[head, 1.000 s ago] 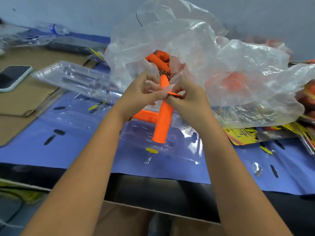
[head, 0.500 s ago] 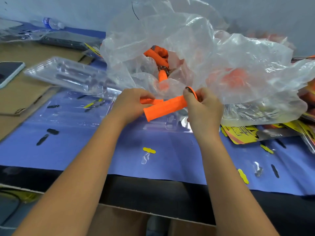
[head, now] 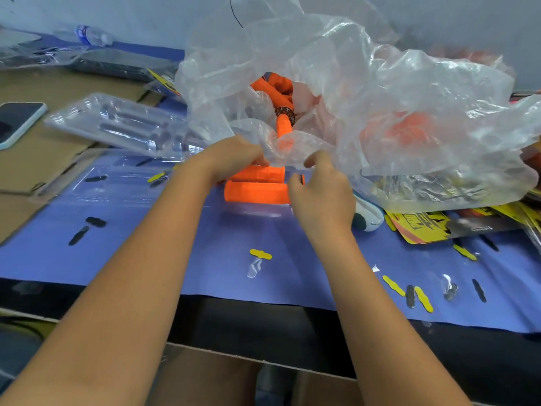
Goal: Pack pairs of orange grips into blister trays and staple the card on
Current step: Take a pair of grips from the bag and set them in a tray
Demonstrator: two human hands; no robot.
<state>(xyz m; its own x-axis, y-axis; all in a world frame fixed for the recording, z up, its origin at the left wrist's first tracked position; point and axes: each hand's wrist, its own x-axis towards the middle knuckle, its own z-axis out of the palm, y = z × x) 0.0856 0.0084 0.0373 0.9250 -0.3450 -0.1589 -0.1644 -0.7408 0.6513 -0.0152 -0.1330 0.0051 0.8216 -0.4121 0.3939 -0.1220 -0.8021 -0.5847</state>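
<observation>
Blue sheeting (head: 205, 259) covers the table across the lower half of the frame, littered with small yellow and black card cut-outs (head: 260, 254). Just above centre, two orange grips (head: 254, 192) lie side by side, touching, on the sheet. The left hand (head: 231, 159) curls over the left end of the farther grip, holding it. The right hand (head: 320, 194) closes its fingers round the right end of the nearer grip. Directly behind them a big clear plastic bag (head: 380, 112) billows up, more orange grips showing inside. Left of centre sits a stack of clear blister trays (head: 123, 124); yellow printed cards (head: 418, 227) lie at right. A phone (head: 17, 121) rests on cardboard at the left edge.
</observation>
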